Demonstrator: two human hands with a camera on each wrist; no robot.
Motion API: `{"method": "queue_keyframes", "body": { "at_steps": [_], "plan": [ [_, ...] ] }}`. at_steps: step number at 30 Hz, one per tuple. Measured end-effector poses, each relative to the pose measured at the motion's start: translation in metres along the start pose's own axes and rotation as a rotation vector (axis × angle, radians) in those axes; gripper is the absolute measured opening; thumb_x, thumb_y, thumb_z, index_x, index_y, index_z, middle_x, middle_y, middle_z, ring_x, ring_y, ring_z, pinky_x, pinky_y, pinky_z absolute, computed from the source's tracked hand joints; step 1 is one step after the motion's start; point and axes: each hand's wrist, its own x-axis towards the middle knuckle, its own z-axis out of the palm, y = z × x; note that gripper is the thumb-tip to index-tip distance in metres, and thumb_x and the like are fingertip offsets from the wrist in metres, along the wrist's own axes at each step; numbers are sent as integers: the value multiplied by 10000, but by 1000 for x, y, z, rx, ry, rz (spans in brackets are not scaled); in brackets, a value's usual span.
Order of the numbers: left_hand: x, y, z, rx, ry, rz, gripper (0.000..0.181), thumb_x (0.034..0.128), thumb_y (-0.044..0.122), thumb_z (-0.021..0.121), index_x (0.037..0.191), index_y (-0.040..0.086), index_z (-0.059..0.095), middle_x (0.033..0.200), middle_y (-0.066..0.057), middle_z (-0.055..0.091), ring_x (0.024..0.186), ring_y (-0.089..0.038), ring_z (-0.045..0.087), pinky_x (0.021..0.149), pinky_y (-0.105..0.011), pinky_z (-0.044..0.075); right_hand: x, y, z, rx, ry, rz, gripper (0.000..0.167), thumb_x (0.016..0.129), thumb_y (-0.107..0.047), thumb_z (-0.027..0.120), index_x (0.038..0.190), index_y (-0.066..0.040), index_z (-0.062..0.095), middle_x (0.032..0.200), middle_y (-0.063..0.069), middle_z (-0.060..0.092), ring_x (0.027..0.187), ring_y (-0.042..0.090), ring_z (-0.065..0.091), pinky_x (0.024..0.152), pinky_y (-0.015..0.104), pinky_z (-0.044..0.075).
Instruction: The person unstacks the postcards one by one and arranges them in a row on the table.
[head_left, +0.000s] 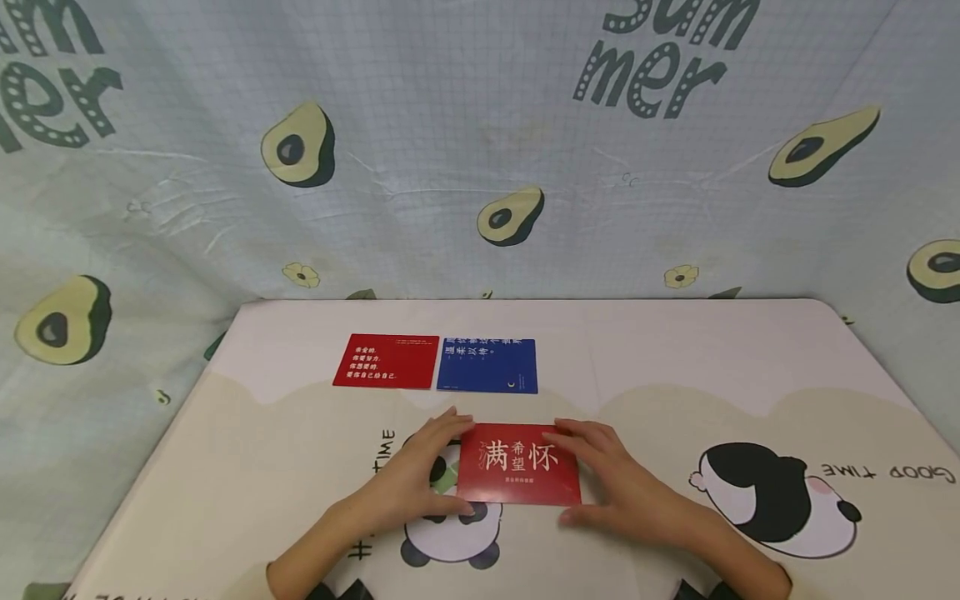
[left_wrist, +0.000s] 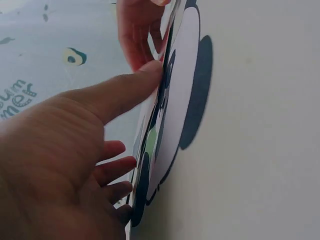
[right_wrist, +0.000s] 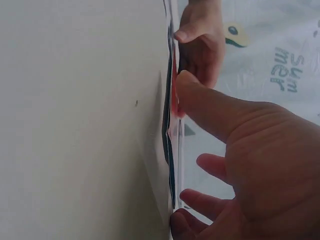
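A red card (head_left: 517,467) with large white characters lies in front of me, over a printed panda, between my two hands. My left hand (head_left: 408,483) is at its left side, with the fingers by the upper left corner and the thumb by the lower left one. On the other side my right hand (head_left: 622,475) rests fingertips on the card's upper right part, its thumb near the lower right corner. Both wrist views show loosely extended fingers; the left thumb (left_wrist: 132,85) and right thumb (right_wrist: 205,97) lie low over the table. Edge-on, the card is hard to make out there.
Beyond the hands, a second red card (head_left: 386,362) with white writing lies beside a blue card (head_left: 487,365). The pale table cover (head_left: 637,350) carries printed animals and lettering. A curtain (head_left: 420,133) with avocado prints hangs behind the table's far edge.
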Motion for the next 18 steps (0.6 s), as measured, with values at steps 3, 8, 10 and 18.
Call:
{"method": "queue_keyframes", "body": {
  "at_steps": [3,8,10,18],
  "plan": [
    [1,-3,1,23,14,16,888,684,300,859,1439,162,413,1502,-3,340,1431,-235,166,1080,-553,271,0,1,0,-14,-6,11,862,730,-446,799,1461,-259,383,1494,6,286,1348,202,231,929,383,492],
    [1,-5,3,34,27,26,897,683,301,857,1443,148,406,1502,-1,338,1429,-227,172,1055,-540,325,0,4,2,-31,-1,2,856,726,-422,810,1455,-251,394,1483,-4,299,1341,194,233,915,349,501],
    [1,-6,3,35,30,24,899,682,294,856,1445,144,404,1502,-6,336,1427,-228,175,1040,-536,350,1,4,2,-41,0,-1,856,722,-413,815,1452,-250,399,1478,-9,303,1338,192,235,907,338,505],
    [1,-6,5,51,41,20,898,680,263,858,1445,138,404,1506,-50,332,1416,-264,203,1029,-558,353,2,5,3,-67,14,-1,845,717,-394,825,1442,-243,419,1464,-18,322,1331,185,246,889,320,514]
  ]
}}
